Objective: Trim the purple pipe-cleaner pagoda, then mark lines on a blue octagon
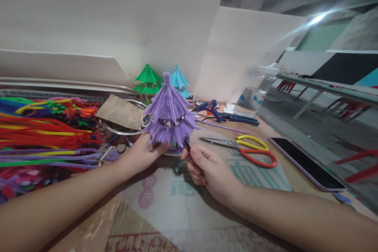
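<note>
From far off, I see the purple tower [168,104] standing upright in the middle, over the worktop [362,209], between my two hands. My left hand [149,150] is curled part way closed and has hold of its low left side; some fingers are hidden under the fuzzy roof. My right hand [203,163] is bent nearly closed, pinching a thin dark stick [188,145] by the tower's low right edge. I can't tell if the stick touches it. Behind stand a green tower [148,75] and a blue tower [177,78]. Scissors [236,146] lie near my right hand, with a phone [307,164] further right. Bright fuzzy sticks [38,132] lie in heaps on the left.
</note>
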Demonstrator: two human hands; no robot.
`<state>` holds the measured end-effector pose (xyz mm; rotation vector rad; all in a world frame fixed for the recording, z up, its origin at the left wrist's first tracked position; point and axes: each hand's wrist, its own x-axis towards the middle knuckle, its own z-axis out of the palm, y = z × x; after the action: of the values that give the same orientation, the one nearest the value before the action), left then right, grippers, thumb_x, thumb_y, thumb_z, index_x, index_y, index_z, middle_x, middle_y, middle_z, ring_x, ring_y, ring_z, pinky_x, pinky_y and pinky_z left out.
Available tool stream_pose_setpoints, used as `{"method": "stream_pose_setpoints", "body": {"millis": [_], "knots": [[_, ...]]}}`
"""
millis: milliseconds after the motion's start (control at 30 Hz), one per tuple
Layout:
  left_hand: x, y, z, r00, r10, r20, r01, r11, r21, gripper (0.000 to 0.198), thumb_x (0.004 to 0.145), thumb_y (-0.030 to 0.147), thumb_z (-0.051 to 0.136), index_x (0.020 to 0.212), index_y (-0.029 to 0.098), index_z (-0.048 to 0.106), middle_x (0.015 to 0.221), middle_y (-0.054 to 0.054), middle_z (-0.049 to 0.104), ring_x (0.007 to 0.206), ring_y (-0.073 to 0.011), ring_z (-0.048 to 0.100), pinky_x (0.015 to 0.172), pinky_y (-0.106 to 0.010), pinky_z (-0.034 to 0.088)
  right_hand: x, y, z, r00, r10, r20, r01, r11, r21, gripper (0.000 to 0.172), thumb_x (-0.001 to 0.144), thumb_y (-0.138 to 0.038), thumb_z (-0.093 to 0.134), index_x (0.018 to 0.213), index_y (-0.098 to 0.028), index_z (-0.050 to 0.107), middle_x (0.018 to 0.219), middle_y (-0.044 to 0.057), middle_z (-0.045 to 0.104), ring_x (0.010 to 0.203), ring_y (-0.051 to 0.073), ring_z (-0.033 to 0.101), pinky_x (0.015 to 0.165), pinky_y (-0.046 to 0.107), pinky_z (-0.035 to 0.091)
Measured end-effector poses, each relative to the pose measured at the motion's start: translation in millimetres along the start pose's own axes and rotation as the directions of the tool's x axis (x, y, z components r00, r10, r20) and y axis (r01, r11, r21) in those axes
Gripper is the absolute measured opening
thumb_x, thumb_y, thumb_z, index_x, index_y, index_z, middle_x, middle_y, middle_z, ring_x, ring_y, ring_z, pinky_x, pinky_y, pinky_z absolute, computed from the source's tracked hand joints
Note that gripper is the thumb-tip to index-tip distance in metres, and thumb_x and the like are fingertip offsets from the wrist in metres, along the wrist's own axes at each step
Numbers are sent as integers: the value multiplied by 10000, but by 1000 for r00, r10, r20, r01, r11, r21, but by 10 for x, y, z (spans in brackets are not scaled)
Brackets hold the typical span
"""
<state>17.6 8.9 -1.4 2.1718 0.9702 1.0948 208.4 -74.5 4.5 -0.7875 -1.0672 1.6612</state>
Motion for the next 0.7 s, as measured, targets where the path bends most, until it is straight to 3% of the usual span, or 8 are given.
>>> {"method": "stream_pose_setpoints", "body": {"millis": [333,700], "knots": [[-12,-1,6,1000,-26,4,27,998,-50,426,830,528,613,1048,162,623,1080,-123,733,981,-296,697,912,-408,573,-1,6,-14,1000,7,6,-7,1000,27,552,678,-659,805,801,-175,571,476,-125,389,373,15,190,383,179,110],[-3,16,18,1000,-19,-12,18,997,-74,426,815,550,632,1010,171,633,1056,-117,735,997,-307,694,936,-427,562,3,4,-4,1000,3,-1,-3,1000,19,547,676,-652,810,798,-179,564,464,-132,381,370,16,186,379,175,117]]}}
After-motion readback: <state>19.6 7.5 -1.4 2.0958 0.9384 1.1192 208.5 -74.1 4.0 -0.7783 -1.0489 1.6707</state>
